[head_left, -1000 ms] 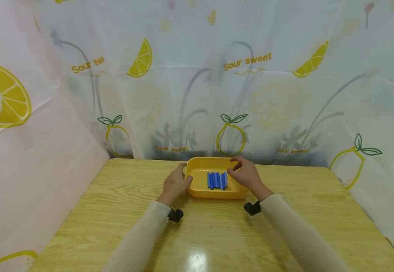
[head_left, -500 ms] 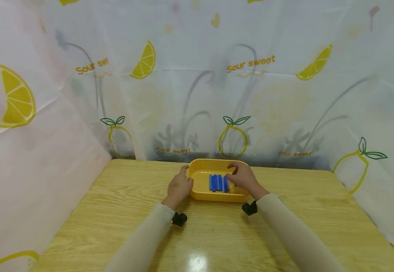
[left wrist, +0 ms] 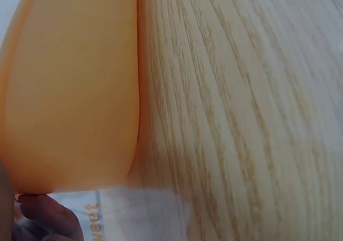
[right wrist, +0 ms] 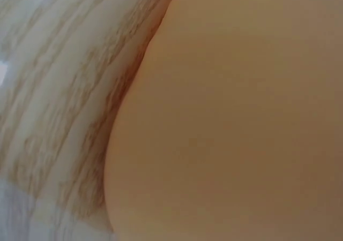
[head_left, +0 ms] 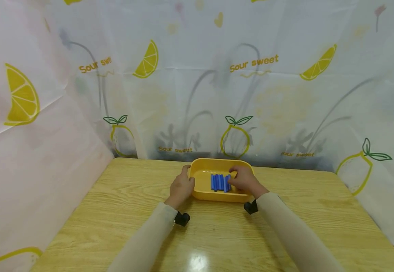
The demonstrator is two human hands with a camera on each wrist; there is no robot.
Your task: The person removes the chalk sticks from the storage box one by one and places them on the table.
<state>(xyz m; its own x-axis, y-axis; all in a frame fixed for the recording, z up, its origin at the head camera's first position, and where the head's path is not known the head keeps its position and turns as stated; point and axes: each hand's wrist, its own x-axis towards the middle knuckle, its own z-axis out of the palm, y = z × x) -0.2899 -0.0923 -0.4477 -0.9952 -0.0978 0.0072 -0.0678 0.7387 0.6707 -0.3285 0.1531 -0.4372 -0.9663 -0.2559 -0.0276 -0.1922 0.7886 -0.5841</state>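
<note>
Head view: a yellow tray (head_left: 217, 197) is sitting near the far edge of the table (head_left: 213, 241), and blue sticks (head_left: 220, 183) are lying in it side by side. The left hand (head_left: 180, 188) is gripping the tray's left end, thumb at the rim. The right hand (head_left: 246, 179) is bending over the right side, its thumb and forefinger tips lying apart beside the rightmost sticks; whether they are pinching one cannot be told. Left wrist view: curled fingers (left wrist: 51, 217) are pressing against the tray. Right wrist view: the tray's smooth wall is filling the right side, wood grain showing at left.
</note>
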